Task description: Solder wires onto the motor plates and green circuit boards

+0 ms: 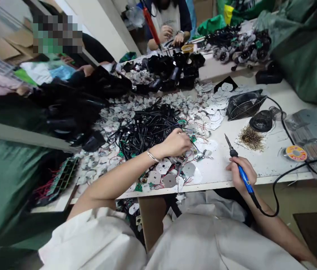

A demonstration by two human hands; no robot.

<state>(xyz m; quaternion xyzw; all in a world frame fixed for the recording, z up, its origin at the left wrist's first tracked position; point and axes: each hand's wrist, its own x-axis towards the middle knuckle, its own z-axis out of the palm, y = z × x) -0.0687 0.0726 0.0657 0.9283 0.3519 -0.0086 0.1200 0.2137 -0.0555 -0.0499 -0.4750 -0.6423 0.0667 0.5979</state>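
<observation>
A blue-handled soldering iron (244, 175) is gripped in my right hand (241, 174), its metal tip pointing up and left above the white bench. My left hand (178, 143) is closed at the right side of a heap of black cables (152, 127). A small green circuit board (193, 138) shows right by its fingertips; what lies between the fingers is hidden. Just to the right is a small part with wires (200, 155). White and grey discs (170, 180), red wires and more green boards lie below the left hand.
A solder spool (296, 153), brownish debris (251, 138) and a square black fan (246, 105) stand to the right. Many small white parts (104, 127) cover the bench's left and middle. Black housings (175, 71) are piled behind. A co-worker's hands (172, 35) are across the bench.
</observation>
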